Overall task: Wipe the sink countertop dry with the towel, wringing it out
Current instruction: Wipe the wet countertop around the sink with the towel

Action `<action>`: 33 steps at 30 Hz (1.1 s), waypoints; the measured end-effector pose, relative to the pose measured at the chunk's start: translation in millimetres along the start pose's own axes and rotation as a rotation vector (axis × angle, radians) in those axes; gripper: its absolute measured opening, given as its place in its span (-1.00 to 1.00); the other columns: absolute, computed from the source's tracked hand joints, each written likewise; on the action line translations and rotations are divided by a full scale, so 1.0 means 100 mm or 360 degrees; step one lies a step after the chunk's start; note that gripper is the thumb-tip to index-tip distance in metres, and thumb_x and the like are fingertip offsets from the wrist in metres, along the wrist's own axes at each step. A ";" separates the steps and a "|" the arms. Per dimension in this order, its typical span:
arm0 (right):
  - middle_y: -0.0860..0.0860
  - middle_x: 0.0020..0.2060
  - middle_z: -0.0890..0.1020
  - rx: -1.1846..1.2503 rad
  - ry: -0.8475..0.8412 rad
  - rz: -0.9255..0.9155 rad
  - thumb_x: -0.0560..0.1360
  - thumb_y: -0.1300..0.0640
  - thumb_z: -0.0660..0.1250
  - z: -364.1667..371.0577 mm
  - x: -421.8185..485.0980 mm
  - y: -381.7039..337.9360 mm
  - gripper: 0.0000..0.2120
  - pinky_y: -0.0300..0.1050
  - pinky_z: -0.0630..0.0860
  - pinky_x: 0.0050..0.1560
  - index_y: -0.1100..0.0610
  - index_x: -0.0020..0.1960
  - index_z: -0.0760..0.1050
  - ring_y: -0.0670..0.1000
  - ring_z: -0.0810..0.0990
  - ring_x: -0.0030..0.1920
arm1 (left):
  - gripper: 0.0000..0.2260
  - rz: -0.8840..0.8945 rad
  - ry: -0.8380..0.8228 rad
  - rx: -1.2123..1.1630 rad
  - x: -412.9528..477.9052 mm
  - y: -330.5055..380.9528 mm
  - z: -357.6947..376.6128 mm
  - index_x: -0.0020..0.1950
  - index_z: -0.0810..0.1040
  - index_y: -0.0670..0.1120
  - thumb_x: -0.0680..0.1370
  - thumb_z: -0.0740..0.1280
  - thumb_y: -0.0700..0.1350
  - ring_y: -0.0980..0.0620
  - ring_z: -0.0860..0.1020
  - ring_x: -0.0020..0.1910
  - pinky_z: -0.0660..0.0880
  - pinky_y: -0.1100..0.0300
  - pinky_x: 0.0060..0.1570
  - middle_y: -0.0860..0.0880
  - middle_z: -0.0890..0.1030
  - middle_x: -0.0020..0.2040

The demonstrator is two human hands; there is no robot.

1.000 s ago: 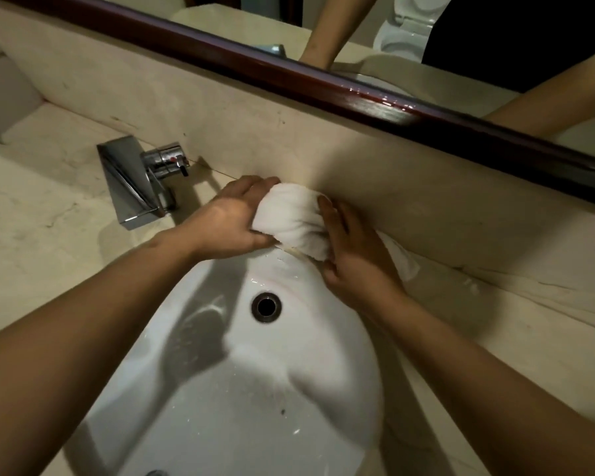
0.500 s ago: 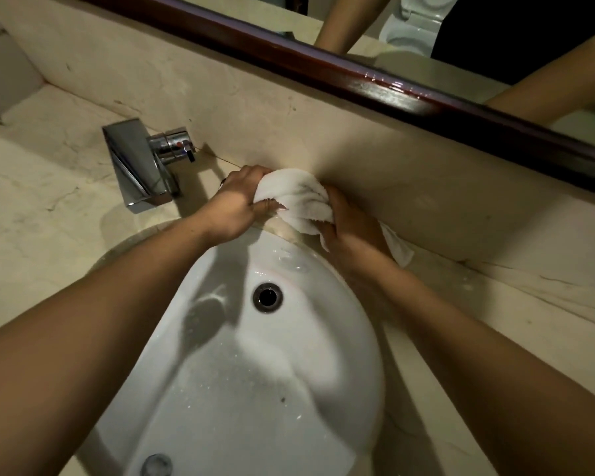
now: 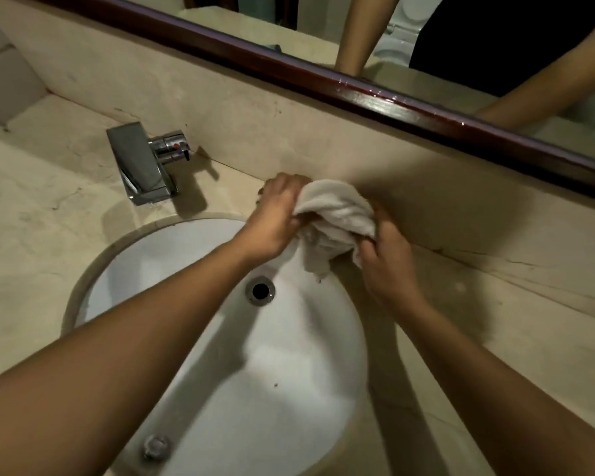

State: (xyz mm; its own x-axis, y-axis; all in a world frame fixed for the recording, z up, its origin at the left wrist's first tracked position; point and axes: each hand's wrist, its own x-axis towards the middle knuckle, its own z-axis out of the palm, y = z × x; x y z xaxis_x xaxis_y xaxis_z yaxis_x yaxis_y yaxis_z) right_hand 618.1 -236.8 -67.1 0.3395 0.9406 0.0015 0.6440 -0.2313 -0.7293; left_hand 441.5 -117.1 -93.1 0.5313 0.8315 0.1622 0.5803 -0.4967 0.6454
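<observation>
Since half a second earlier, both hands lifted the towel (image 3: 337, 214) off the countertop (image 3: 38, 214); left hand (image 3: 275, 218) and right hand (image 3: 387, 266) gripped it, fingers curled, over the sink's (image 3: 172, 242) back rim.

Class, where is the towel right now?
In the head view, the towel is bunched between the left hand and right hand, over the sink's back rim, right of the faucet.

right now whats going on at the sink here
A person grips a bunched white towel with both hands, the left hand on one end and the right hand on the other, at the back rim of the white basin. A loose end hangs over the basin. The chrome faucet stands untouched to the left.
</observation>
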 end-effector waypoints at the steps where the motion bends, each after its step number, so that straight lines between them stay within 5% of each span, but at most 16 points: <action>1: 0.18 0.18 0.63 -0.0042 0.0033 0.0064 0.61 0.20 0.25 -0.07 -0.08 0.11 -0.65 0.13 0.52 0.20 0.20 0.38 0.45 0.20 0.60 0.19 | -0.51 0.0053 -0.0051 0.0001 0.04 0.09 0.11 0.43 0.45 -0.13 0.52 0.46 -0.14 -0.22 0.40 0.25 0.37 -0.06 0.26 -0.21 0.45 0.28; 5: 0.12 0.12 0.56 -0.0193 -0.0163 0.0222 0.60 0.18 0.32 -0.18 -0.31 0.37 -0.51 0.04 0.47 0.21 0.13 0.51 0.33 0.19 0.55 0.21 | -0.49 0.0170 -0.0176 0.0104 0.05 0.15 0.35 0.45 0.47 -0.12 0.53 0.44 -0.04 -0.27 0.40 0.22 0.33 -0.06 0.26 -0.19 0.48 0.31; 8: 0.10 0.46 0.39 -0.0316 -0.0010 0.0024 0.55 0.17 0.39 -0.06 -0.25 0.37 -0.27 0.06 0.32 0.39 -0.01 0.63 0.16 0.15 0.36 0.41 | -0.50 0.0225 -0.0138 0.0197 0.07 0.02 0.26 0.42 0.50 -0.12 0.51 0.43 0.00 -0.23 0.43 0.17 0.36 -0.05 0.24 -0.17 0.54 0.25; 11: 0.10 0.52 0.37 -0.0257 0.0130 -0.0170 0.51 0.27 0.40 0.14 -0.11 0.28 -0.26 0.02 0.32 0.41 -0.03 0.61 0.23 0.16 0.36 0.45 | -0.51 0.0202 -0.0013 0.0396 0.09 -0.14 0.10 0.38 0.53 -0.09 0.52 0.38 0.10 -0.25 0.46 0.18 0.42 -0.13 0.23 -0.14 0.57 0.19; 17: 0.11 0.45 0.44 -0.0238 0.0090 -0.0524 0.55 0.19 0.46 0.57 0.26 -0.02 -0.34 -0.42 0.18 0.18 -0.03 0.58 0.31 0.09 0.45 0.35 | -0.59 0.0049 0.0166 0.0787 0.07 -0.45 -0.34 0.31 0.57 -0.11 0.48 0.46 -0.05 -0.26 0.45 0.28 0.41 -0.09 0.20 -0.18 0.52 0.29; 20: 0.05 0.47 0.40 -0.0166 -0.0107 -0.0439 0.57 0.27 0.40 0.79 0.50 -0.22 -0.29 -0.56 0.16 0.04 -0.11 0.61 0.23 0.04 0.44 0.37 | -0.62 -0.0079 0.0170 0.0797 0.09 -0.63 -0.54 0.30 0.57 -0.18 0.50 0.34 -0.14 -0.31 0.48 0.26 0.48 -0.14 0.11 -0.26 0.54 0.25; 25: 0.06 0.46 0.42 -0.0320 -0.0351 -0.0408 0.62 0.15 0.28 0.95 0.76 -0.41 -0.34 -0.22 0.29 0.15 -0.12 0.64 0.14 0.10 0.43 0.39 | -0.63 -0.0423 0.0008 0.0677 0.15 -0.67 -0.68 0.40 0.45 -0.23 0.58 0.29 -0.24 -0.38 0.48 0.27 0.43 -0.14 0.19 -0.29 0.46 0.36; 29: 0.04 0.36 0.58 -0.0067 -0.0457 -0.0370 0.64 0.10 0.17 0.84 0.86 -0.42 -0.50 -0.06 0.47 0.32 -0.10 0.56 0.34 0.07 0.56 0.30 | -0.65 -0.0537 -0.0053 0.0733 0.04 -0.59 -0.70 0.37 0.41 -0.20 0.65 0.27 -0.05 -0.36 0.49 0.26 0.49 -0.18 0.17 -0.29 0.45 0.35; 33: -0.02 0.36 0.60 0.0153 -0.0633 -0.0308 0.59 0.27 0.21 0.79 0.87 -0.41 -0.50 -0.01 0.46 0.41 -0.05 0.47 0.48 0.00 0.56 0.35 | -0.61 -0.0620 0.0013 0.0746 -0.22 -0.45 -0.72 0.38 0.40 -0.17 0.68 0.24 0.06 -0.27 0.52 0.23 0.50 -0.15 0.13 -0.22 0.49 0.27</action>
State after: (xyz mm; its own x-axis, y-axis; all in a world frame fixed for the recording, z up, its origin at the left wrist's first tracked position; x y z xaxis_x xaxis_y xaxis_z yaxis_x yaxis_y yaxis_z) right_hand 567.3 -125.9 -91.3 -0.0829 0.9910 -0.1054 0.5966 -0.0353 -0.8018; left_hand 359.3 -95.2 -72.3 0.2218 0.9750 -0.0129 0.9419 -0.2108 0.2616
